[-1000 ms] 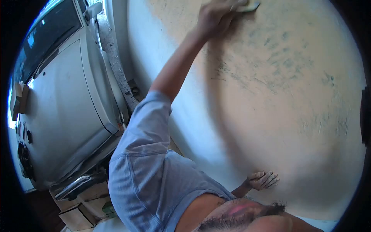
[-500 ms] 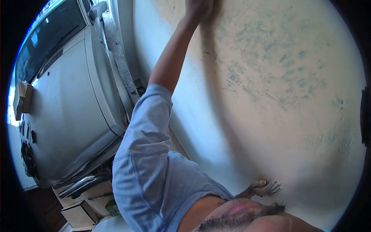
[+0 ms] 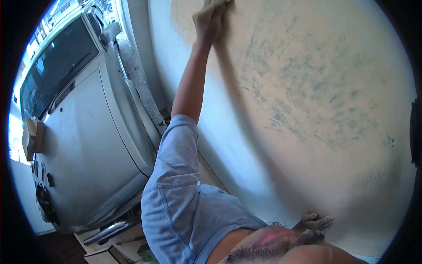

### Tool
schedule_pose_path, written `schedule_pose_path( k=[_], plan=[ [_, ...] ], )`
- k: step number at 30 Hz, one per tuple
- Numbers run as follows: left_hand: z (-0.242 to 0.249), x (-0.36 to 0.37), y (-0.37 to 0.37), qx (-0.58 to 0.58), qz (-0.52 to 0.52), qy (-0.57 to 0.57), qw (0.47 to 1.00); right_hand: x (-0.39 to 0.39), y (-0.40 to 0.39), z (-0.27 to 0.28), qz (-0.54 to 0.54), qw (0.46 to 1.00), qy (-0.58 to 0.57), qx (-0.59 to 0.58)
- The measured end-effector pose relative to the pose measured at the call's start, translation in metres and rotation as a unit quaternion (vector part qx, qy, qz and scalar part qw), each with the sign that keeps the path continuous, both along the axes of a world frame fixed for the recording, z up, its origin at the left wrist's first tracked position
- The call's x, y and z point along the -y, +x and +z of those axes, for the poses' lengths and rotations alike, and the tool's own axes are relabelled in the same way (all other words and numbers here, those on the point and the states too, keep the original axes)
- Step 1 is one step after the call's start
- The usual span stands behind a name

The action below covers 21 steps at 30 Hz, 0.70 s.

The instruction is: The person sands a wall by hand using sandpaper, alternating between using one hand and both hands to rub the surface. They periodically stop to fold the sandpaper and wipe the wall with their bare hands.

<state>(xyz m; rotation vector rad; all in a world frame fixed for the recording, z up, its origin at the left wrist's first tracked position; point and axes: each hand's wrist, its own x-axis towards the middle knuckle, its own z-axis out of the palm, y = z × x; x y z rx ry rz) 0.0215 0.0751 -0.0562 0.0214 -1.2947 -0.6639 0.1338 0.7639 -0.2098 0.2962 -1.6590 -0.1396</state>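
Note:
My left hand [image 3: 209, 25] is at the top of the view, at the end of my outstretched arm and close to the beige wall [image 3: 272, 57]. Its fingers are closed, and a pale edge shows at them. What they hold is cut off by the frame. Dark greenish-grey smears mark the wall's rough patch to the right of this hand. Low in the view, beyond my chin, my right hand [image 3: 317, 222] lies against the paler lower part of the wall. Its fingers are stretched out, look dusty and hold nothing.
A light-coloured car [image 3: 92, 132] stands to the left, with a cardboard box [image 3: 33, 138] and dark tools on its hood. A narrow strip of rough ground [image 3: 134, 66] runs between car and wall. Boxes [image 3: 105, 255] sit at the lower left.
My left hand now shows more fully, further left and lower in the view. The whole view has shifted, so the car and the wall marks sit lower. My right hand stays by the wall.

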Motion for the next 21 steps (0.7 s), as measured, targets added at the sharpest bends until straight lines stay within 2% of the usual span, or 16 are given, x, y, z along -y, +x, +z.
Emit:
schedule_pose_path(
  k=[1, 3, 5, 7, 10, 11, 12, 13, 14, 15, 16, 17, 18, 19, 20, 21],
  plan=[
    [0.014, 0.016, -0.006, -0.024, -0.032, -0.026, 0.999, 0.009, -0.001, 0.011, 0.006, 1.000, 0.028, -0.014],
    [-0.018, 0.013, -0.010, -0.004, -0.004, -0.009, 1.000, 0.009, 0.003, 0.016, -0.005, 0.998, 0.055, -0.025],
    [-0.104, -0.002, -0.006, 0.000, 0.018, -0.010, 1.000, 0.004, 0.001, 0.010, -0.031, 0.998, 0.045, -0.016],
    [-0.190, -0.031, 0.002, 0.025, -0.006, 0.042, 0.999, 0.010, 0.000, 0.010, -0.044, 0.998, 0.041, -0.018],
    [-0.173, 0.003, -0.003, 0.006, -0.027, -0.032, 0.999, 0.010, 0.002, 0.014, -0.050, 0.996, 0.072, -0.022],
    [-0.130, 0.023, -0.005, -0.001, -0.030, -0.010, 0.999, 0.018, 0.004, 0.015, -0.053, 0.998, 0.024, -0.011],
    [-0.090, 0.062, -0.011, 0.011, 0.104, -0.095, 0.990, 0.032, 0.003, 0.017, -0.053, 0.998, -0.026, -0.001],
    [-0.058, 0.088, -0.015, 0.047, 0.077, -0.067, 0.994, 0.053, 0.003, 0.026, -0.050, 0.999, -0.018, -0.001],
    [-0.026, 0.114, -0.021, 0.084, 0.053, -0.037, 0.994, 0.078, 0.004, 0.037, 0.005, 0.998, -0.056, -0.010],
    [0.017, 0.127, -0.023, 0.013, -0.036, -0.044, 0.998, 0.093, 0.003, 0.044, 0.061, 0.994, -0.093, -0.021],
    [0.035, 0.137, -0.022, -0.004, -0.011, -0.064, 0.998, 0.096, -0.003, 0.040, 0.062, 0.994, -0.087, -0.024],
    [0.027, 0.152, -0.033, -0.010, -0.009, -0.056, 0.998, 0.099, -0.014, 0.033, 0.050, 0.987, -0.143, -0.050],
    [0.011, 0.166, -0.047, 0.000, 0.051, -0.051, 0.997, 0.100, -0.023, 0.031, 0.040, 0.976, -0.199, -0.076],
    [-0.003, 0.176, -0.056, 0.010, 0.111, -0.046, 0.993, 0.104, -0.025, 0.036, 0.046, 0.977, -0.193, -0.081],
    [-0.022, 0.147, -0.025, 0.163, 0.059, 0.026, 0.984, 0.109, -0.023, 0.038, 0.020, 0.982, -0.167, -0.080],
    [-0.055, 0.140, -0.024, 0.033, 0.051, -0.025, 0.998, 0.113, -0.021, 0.038, -0.008, 0.986, -0.147, -0.078]
  ],
)
